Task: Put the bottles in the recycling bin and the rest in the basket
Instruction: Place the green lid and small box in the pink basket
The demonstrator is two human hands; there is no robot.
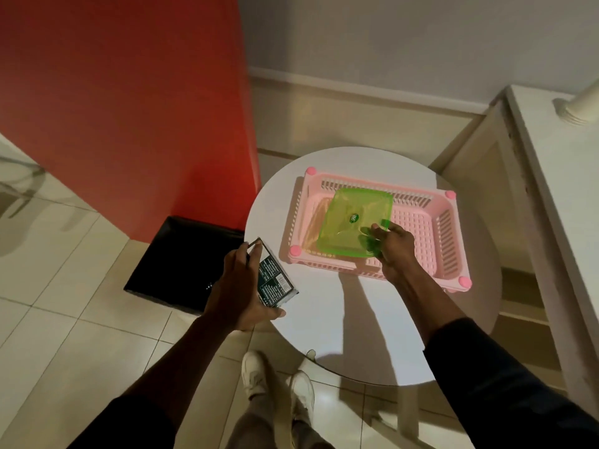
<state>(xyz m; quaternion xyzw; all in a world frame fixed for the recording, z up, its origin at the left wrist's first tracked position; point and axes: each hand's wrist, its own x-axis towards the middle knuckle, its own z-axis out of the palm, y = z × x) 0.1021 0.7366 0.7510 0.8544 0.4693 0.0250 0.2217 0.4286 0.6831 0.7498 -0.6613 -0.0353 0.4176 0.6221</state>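
Note:
A pink slotted basket (437, 228) sits on the round white table (324, 319). My right hand (393, 249) grips a translucent green square container (350, 218) by its near right corner, holding it tilted over the basket's left half. My left hand (236, 286) holds a dark printed packet (274, 280) over the table's left edge. A black square bin (175, 264) stands on the floor left of the table, below that hand. No bottle is visible.
A red wall panel (129, 108) rises behind the bin. A cream cabinet (551, 205) stands to the right of the table, with a white object (580, 105) on top. My white shoes (278, 380) are on the tiled floor.

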